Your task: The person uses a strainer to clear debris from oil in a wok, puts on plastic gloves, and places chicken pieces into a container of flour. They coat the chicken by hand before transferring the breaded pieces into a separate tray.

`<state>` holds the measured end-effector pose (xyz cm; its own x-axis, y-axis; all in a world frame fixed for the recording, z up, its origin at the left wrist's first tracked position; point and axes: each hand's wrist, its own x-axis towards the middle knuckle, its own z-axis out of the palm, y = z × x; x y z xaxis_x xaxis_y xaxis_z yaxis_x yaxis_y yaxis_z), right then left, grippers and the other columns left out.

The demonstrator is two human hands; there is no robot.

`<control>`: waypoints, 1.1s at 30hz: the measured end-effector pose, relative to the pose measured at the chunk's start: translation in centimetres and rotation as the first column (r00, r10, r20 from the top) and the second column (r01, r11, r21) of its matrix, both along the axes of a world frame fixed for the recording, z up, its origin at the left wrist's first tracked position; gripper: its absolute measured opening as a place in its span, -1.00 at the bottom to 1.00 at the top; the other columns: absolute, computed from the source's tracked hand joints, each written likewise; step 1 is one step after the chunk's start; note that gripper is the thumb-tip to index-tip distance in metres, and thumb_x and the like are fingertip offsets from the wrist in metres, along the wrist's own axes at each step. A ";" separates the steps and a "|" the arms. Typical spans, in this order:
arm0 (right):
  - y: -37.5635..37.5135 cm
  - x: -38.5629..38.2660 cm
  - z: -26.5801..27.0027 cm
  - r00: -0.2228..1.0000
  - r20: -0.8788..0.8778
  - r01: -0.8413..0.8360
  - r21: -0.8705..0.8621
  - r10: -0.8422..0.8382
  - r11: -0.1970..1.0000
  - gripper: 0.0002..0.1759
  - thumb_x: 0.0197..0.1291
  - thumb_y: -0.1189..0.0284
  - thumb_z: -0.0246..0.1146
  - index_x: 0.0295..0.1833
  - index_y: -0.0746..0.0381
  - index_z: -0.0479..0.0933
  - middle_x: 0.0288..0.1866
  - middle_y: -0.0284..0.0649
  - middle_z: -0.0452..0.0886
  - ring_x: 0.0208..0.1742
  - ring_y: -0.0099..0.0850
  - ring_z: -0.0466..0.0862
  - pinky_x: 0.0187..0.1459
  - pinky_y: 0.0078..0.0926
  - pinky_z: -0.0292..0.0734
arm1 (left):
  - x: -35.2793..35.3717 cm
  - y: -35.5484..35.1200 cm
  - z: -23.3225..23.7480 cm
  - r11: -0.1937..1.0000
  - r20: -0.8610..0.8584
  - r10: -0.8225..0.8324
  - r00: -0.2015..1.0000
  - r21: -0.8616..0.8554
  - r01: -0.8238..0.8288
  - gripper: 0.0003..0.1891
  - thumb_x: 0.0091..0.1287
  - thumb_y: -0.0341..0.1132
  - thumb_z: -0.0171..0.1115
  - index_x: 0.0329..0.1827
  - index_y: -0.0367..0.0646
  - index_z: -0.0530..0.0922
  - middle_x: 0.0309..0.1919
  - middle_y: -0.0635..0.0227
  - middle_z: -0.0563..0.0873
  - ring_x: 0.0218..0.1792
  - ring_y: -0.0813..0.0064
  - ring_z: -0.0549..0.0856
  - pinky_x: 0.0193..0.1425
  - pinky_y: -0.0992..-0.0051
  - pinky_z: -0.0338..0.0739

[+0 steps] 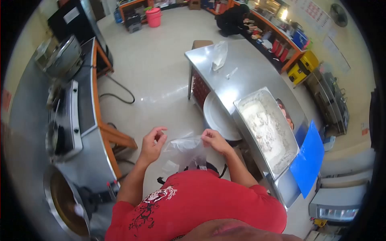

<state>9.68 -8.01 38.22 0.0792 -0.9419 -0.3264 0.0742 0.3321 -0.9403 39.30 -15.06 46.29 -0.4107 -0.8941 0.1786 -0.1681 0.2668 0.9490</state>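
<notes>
1. While the right hand (pixel 215 140) is pinching its upper edge shut, the clear plastic bag (pixel 185 148) is hanging between both hands, mouth running left to right.
2. The left hand (pixel 153 141) is curling its fingers just beside the bag's left edge; whether it is gripping, I cannot tell.
3. Rightward, the metal tray (pixel 250 96) on the steel table (pixel 249 68) is holding white floury mix (pixel 263 128); the bag is looking empty.

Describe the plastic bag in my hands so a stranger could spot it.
Find the long steel table with the tray of white floury mix. Left of it, above the red shirt, the right hand pinches a crumpled clear bag, the left hand close beside. The other clear bag stands on the table's far end; this one is held aloft.
</notes>
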 end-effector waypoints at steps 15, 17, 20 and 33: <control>-41.3 3.1 1.2 0.734 -0.623 -0.508 -0.239 0.271 0.827 -0.75 0.33 0.32 0.20 -0.26 0.31 0.57 -0.38 -0.02 0.66 -0.34 -0.07 0.64 -0.22 -0.14 0.51 | -6.5 -32.8 -7.8 0.951 0.257 0.151 0.954 0.227 -0.212 -0.70 0.45 -0.22 0.24 -0.04 -0.36 0.64 -0.27 0.14 0.79 -0.27 0.41 0.75 -0.15 0.43 0.62; -46.9 3.0 1.7 0.690 -0.668 -0.546 -0.230 0.277 0.805 -0.78 0.29 0.34 0.23 -0.25 0.30 0.56 -0.36 0.03 0.66 -0.31 0.00 0.64 -0.20 -0.10 0.51 | -6.5 -37.4 -8.0 0.935 0.246 0.253 0.936 0.187 -0.302 -0.67 0.42 -0.20 0.29 -0.04 -0.38 0.65 -0.24 0.05 0.79 -0.25 0.33 0.78 -0.11 0.39 0.64; -53.6 3.4 0.4 0.695 -0.633 -0.548 -0.161 0.340 0.821 -0.78 0.26 0.35 0.28 -0.26 0.31 0.52 -0.42 0.01 0.63 -0.33 -0.06 0.64 -0.25 -0.14 0.50 | -5.5 -43.9 -8.8 0.933 0.286 0.246 0.926 0.190 -0.307 -0.64 0.45 -0.19 0.27 0.01 -0.40 0.63 -0.21 0.07 0.79 -0.22 0.38 0.78 -0.06 0.40 0.64; -78.9 0.3 -0.4 0.956 0.257 -0.160 0.041 0.144 0.986 -0.72 0.46 0.34 0.21 -0.36 0.18 0.45 -0.49 -0.35 0.56 -0.45 -0.54 0.57 -0.32 -0.51 0.51 | -10.5 -78.2 -8.9 0.861 0.034 -0.126 0.991 0.501 0.092 -0.72 0.52 -0.24 0.12 -0.33 -0.23 0.57 -0.59 0.46 0.56 -0.59 0.65 0.50 -0.51 0.54 0.36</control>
<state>9.98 -86.96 37.80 0.3070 -0.8915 -0.3330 0.2506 0.4133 -0.8754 28.84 -93.25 37.39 -0.5062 -0.8060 -0.3068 -0.2292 -0.2172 0.9488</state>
